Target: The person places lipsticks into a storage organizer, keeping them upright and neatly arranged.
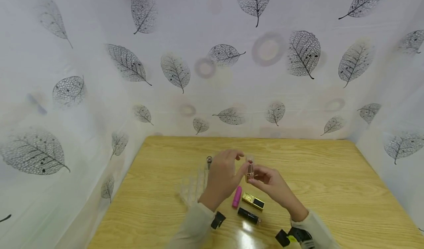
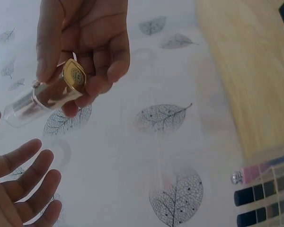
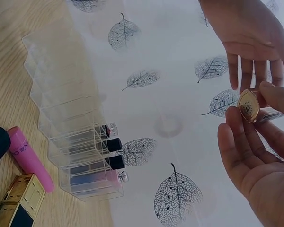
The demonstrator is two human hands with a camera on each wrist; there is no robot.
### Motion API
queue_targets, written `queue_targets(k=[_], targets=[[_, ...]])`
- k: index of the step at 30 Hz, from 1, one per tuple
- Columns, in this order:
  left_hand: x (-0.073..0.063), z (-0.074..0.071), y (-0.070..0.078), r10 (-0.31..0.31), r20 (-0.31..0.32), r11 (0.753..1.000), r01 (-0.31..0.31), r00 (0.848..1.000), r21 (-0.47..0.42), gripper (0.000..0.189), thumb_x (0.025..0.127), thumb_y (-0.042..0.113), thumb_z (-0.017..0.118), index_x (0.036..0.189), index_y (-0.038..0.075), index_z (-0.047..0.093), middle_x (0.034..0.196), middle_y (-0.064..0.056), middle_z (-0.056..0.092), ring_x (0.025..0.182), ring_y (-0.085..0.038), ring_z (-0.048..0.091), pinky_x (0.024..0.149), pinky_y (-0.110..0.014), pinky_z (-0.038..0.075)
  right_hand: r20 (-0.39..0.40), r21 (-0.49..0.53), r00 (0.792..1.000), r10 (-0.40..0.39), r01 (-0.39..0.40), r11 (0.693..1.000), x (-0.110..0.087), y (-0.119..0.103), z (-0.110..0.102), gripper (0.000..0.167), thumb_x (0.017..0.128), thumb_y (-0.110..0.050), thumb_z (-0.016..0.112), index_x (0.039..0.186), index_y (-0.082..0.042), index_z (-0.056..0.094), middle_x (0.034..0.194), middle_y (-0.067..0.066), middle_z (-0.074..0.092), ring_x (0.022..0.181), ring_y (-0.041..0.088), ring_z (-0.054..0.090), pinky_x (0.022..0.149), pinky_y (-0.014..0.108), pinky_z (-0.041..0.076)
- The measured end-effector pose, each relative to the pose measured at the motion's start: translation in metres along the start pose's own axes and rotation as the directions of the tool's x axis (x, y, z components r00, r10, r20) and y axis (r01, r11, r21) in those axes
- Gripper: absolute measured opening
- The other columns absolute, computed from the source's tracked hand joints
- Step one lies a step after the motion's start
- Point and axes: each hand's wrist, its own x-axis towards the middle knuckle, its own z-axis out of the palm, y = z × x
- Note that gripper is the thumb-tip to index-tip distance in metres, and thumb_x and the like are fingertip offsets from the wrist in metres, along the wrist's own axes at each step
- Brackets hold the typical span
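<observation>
Leaf-print sheeting (image 1: 232, 87) on 3 sides; right hand (image 1: 274, 186) grips tube (image 1: 250, 172) above table (image 1: 334, 190).

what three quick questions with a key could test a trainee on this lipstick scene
1. Which hand grips the gold-and-clear lipstick?
2. True or false: the clear organizer holds nothing.
3. How many loose cosmetics lie on the table outside it?

Key: 1. The right hand. 2. False; several tubes sit inside. 3. Three: a pink tube, a gold case and a black tube.
</observation>
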Motion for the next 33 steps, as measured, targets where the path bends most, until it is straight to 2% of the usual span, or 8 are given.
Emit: queue_targets(k=[3, 6, 9, 12, 17, 22, 27, 33], targets=[[-0.007, -0.001, -0.013, -0.027, -0.011, 0.998, 0.028, 1.000, 0.052, 0.021, 0.088, 0.032, 0.061, 0.100, 0.014, 0.065, 0.091, 0.002, 0.067, 0.085, -0.012, 0.061, 0.080, -0.030, 0.050, -0.008, -0.004, 1.000, 0.021, -0.021, 1.000, 0.002, 0.001, 0.000, 0.029, 0.090, -0.006, 0.060, 0.115, 0.007, 0.058, 0.103, -0.009, 0.065, 0.090, 0.001, 0.064, 0.080, 0.023, 0.054], [-0.019, -0.005, -0.030, -0.070, -0.034, 0.995, 0.072, 0.997, 0.070, 0.019, 0.088, 0.029, 0.062, 0.098, 0.014, 0.065, 0.091, 0.001, 0.067, 0.085, -0.013, 0.062, 0.080, -0.032, 0.051, -0.012, -0.012, 0.999, 0.041, -0.041, 0.999, 0.005, 0.002, 0.000, 0.029, 0.089, -0.007, 0.061, 0.114, 0.008, 0.058, 0.103, 0.005, 0.067, 0.090, 0.001, 0.064, 0.081, 0.022, 0.054], [-0.033, -0.011, -0.051, -0.125, -0.043, 0.987, 0.129, 0.991, 0.092, 0.016, 0.089, 0.026, 0.062, 0.097, 0.012, 0.065, 0.089, 0.000, 0.066, 0.082, -0.015, 0.061, 0.076, -0.034, 0.051, -0.016, -0.025, 0.998, 0.057, -0.057, 0.998, 0.009, 0.004, -0.001, 0.030, 0.089, -0.007, 0.061, 0.115, 0.008, 0.058, 0.104, 0.019, 0.065, 0.090, 0.001, 0.064, 0.081, 0.021, 0.053], [-0.049, -0.017, -0.076, -0.196, -0.040, 0.970, 0.200, 0.980, 0.140, 0.016, 0.089, 0.025, 0.062, 0.096, 0.011, 0.064, 0.087, -0.002, 0.065, 0.079, -0.016, 0.060, 0.072, -0.035, 0.050, -0.017, -0.035, 0.997, 0.077, -0.078, 0.996, 0.013, 0.006, -0.002, 0.030, 0.089, -0.009, 0.061, 0.115, 0.007, 0.058, 0.105, 0.023, 0.064, 0.091, 0.003, 0.064, 0.082, 0.021, 0.053], [-0.076, -0.024, -0.119, -0.323, -0.035, 0.920, 0.323, 0.946, 0.220, 0.015, 0.090, 0.024, 0.062, 0.095, 0.010, 0.063, 0.089, -0.005, 0.065, 0.081, -0.021, 0.060, 0.070, -0.037, 0.051, -0.011, -0.058, 0.994, 0.107, -0.107, 0.993, 0.020, 0.015, -0.005, 0.032, 0.090, -0.012, 0.061, 0.116, 0.006, 0.058, 0.106, 0.025, 0.063, 0.092, 0.014, 0.066, 0.081, 0.021, 0.053], [-0.099, -0.025, -0.150, -0.457, 0.009, 0.865, 0.441, 0.890, 0.240, 0.018, 0.090, 0.021, 0.061, 0.100, 0.006, 0.062, 0.094, -0.010, 0.064, 0.085, -0.026, 0.059, 0.072, -0.040, 0.050, -0.012, -0.087, 0.988, 0.155, -0.156, 0.984, 0.031, 0.028, -0.006, 0.034, 0.089, -0.017, 0.063, 0.116, 0.004, 0.059, 0.108, 0.022, 0.065, 0.092, 0.018, 0.066, 0.080, 0.021, 0.053], [-0.110, -0.019, -0.162, -0.522, 0.061, 0.837, 0.498, 0.850, 0.226, 0.020, 0.091, 0.021, 0.060, 0.103, 0.005, 0.060, 0.094, -0.012, 0.062, 0.082, -0.026, 0.058, 0.068, -0.039, 0.048, -0.025, -0.123, 0.981, 0.190, -0.192, 0.974, 0.046, 0.045, -0.003, 0.032, 0.088, -0.019, 0.064, 0.113, 0.002, 0.060, 0.107, 0.019, 0.066, 0.093, 0.020, 0.066, 0.078, 0.022, 0.054], [-0.119, -0.009, -0.169, -0.550, 0.114, 0.827, 0.519, 0.828, 0.217, 0.021, 0.092, 0.023, 0.058, 0.105, 0.007, 0.059, 0.094, -0.010, 0.061, 0.081, -0.024, 0.057, 0.066, -0.037, 0.047, -0.027, -0.204, 0.985, 0.168, -0.170, 0.964, 0.065, 0.069, 0.005, 0.022, 0.087, -0.017, 0.065, 0.102, -0.001, 0.063, 0.099, 0.015, 0.066, 0.094, 0.027, 0.064, 0.079, 0.028, 0.054]])
